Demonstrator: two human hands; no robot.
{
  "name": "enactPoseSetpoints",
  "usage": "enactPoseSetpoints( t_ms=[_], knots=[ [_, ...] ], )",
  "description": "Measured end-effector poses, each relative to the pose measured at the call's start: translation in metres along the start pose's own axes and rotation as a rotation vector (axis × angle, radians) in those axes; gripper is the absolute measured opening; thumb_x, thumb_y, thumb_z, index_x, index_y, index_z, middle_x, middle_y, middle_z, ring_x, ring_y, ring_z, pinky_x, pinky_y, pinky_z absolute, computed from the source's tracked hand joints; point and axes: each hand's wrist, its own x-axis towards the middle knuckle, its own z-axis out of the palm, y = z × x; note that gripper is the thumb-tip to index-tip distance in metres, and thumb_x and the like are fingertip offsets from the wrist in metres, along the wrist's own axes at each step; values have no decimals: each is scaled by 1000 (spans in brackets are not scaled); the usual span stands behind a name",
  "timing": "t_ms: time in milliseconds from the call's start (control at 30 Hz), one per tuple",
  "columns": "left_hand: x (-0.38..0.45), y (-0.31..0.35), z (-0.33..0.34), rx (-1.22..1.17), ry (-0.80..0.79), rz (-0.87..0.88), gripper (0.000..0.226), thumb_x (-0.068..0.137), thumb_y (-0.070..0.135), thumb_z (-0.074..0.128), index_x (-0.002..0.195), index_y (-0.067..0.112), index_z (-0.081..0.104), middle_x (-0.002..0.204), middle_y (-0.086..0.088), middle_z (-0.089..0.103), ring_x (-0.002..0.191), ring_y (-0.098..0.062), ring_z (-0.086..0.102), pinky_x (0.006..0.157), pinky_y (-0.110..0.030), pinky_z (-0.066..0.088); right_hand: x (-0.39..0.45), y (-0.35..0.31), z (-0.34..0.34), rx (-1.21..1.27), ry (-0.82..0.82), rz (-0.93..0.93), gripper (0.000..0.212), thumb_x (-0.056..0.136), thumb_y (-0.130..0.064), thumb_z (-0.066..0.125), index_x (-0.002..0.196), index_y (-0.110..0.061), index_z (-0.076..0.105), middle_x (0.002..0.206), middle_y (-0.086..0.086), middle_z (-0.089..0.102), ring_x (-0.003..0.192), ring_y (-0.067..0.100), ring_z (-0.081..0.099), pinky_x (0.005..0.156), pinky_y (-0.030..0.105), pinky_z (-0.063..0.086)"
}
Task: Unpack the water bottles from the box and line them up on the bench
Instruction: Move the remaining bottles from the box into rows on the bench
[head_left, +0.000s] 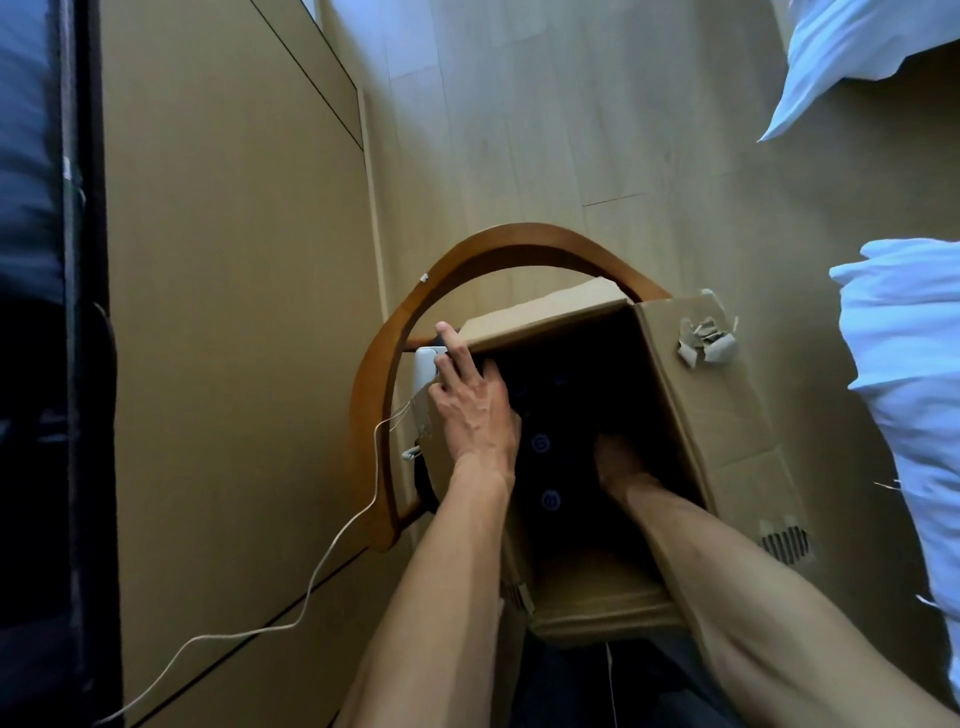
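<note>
Cardboard box (691, 415), label unreadable

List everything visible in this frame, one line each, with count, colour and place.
box: one, brown cardboard, open, on the chair at centre.
bottle caps: at least two, dark with pale ring marks, deep in the box; the rest is too dark to count.
chair: one, brown curved wooden back, around the box's far side.
cable: one, white, trailing from the box's left side to lower left.
bedding: white, right edge.
floor: pale wood, top centre.
left hand: on the box's left wall, fingers extended.
right hand: reaching inside the box; its grip is lost in shadow.
</note>
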Motion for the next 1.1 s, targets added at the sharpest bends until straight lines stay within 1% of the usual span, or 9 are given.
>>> enactPoseSetpoints(
  t_ms=[133, 200, 267, 367, 467, 600, 733, 900, 1100],
  knots=[
    [3, -2, 3, 1, 2, -4, 62, 88, 32, 64, 141, 18, 35, 156, -26, -13, 140, -45, 21, 106, -47, 40, 1, -12, 2, -333, 13, -129, 37, 102, -4, 30, 131, -3, 53, 136, 16, 54, 125, 27, 53, 100, 31, 40],
    [5, -3, 2, 5, -9, -4, 59, 88, 32, 63, 139, 19, 37, 156, -26, -14, 140, -45, 20, 106, -46, 39, -1, -25, 5, -414, 34, -141, 35, 101, -7, 35, 127, -7, 58, 130, 12, 60, 119, 25, 58, 95, 32, 46],
    [5, -4, 0, -4, -23, -4, 56, 87, 32, 63, 136, 18, 39, 156, -26, -16, 140, -46, 18, 107, -46, 37, -7, -38, 10, -535, 40, -174, 35, 100, -10, 37, 130, -11, 55, 128, 10, 61, 116, 25, 60, 91, 33, 49],
    [0, -5, -8, -20, -40, 16, 50, 85, 31, 62, 130, 17, 45, 157, -26, -15, 140, -46, 17, 109, -46, 33, -22, -59, 8, -650, 61, -196, 42, 99, -11, 40, 141, -12, 41, 125, 9, 62, 112, 25, 62, 85, 33, 51],
    [-10, -3, -19, -88, -82, 31, 41, 85, 26, 62, 123, 16, 51, 158, -21, -15, 144, -45, 12, 113, -47, 29, -37, -71, -1, -694, 117, -222, 34, 97, -11, 42, 128, -13, 56, 117, 8, 67, 108, 24, 65, 80, 31, 52],
    [-19, -4, -41, -221, -150, 86, 35, 85, 24, 66, 117, 18, 55, 161, -16, -8, 143, -40, 19, 112, -45, 32, -66, -84, -33, -643, 192, -289, 20, 89, -19, 54, 101, -16, 69, 97, 7, 72, 94, 26, 69, 72, 31, 53],
    [-22, -14, -70, -355, -212, 79, 32, 89, 16, 62, 119, 21, 51, 160, -18, 10, 136, -35, 36, 108, -44, 41, -102, -102, -79, -543, 314, -423, 13, 77, -30, 58, 77, -18, 62, 83, 6, 68, 82, 29, 67, 64, 30, 44],
    [-43, -36, -95, -402, -212, -5, 31, 90, 18, 56, 121, 22, 53, 138, -14, 45, 121, -30, 53, 97, -42, 50, -159, -131, -125, -443, 441, -520, 27, 71, -35, 58, 76, -10, 66, 86, 16, 69, 83, 34, 66, 63, 29, 40],
    [-64, -51, -141, -430, -209, -126, 25, 93, 27, 49, 117, 18, 55, 116, -10, 62, 104, -29, 63, 87, -40, 54, -228, -182, -149, -342, 537, -674, 31, 69, -42, 59, 70, -11, 64, 78, 13, 69, 74, 30, 65, 60, 26, 39]
  ],
)
